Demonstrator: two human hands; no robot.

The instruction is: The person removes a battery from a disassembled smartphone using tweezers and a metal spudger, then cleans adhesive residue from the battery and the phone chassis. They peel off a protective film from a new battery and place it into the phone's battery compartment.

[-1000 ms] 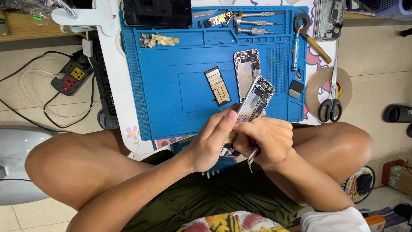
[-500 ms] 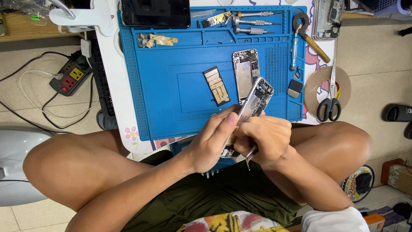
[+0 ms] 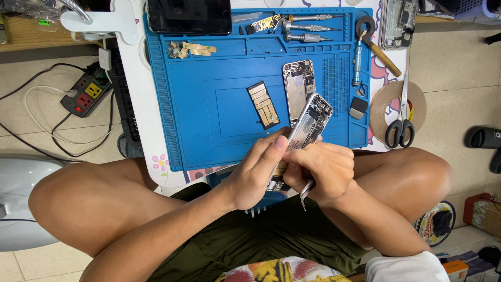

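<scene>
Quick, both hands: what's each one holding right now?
Left hand: closed on the opened phone.
Right hand: closed, also gripping the phone, with tweezers tucked in it.

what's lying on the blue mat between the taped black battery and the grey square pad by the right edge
In the head view, an opened silver phone housing lies between the taped black battery and the grey square pad on the blue mat.

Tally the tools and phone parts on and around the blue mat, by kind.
Opened phone housings: 3 – one in the hands, one on the mat, one off the mat's top right
Screwdrivers: 3
Scissors: 1
Tape rolls: 1
Batteries: 1
Tweezers: 1
Total: 10
</scene>
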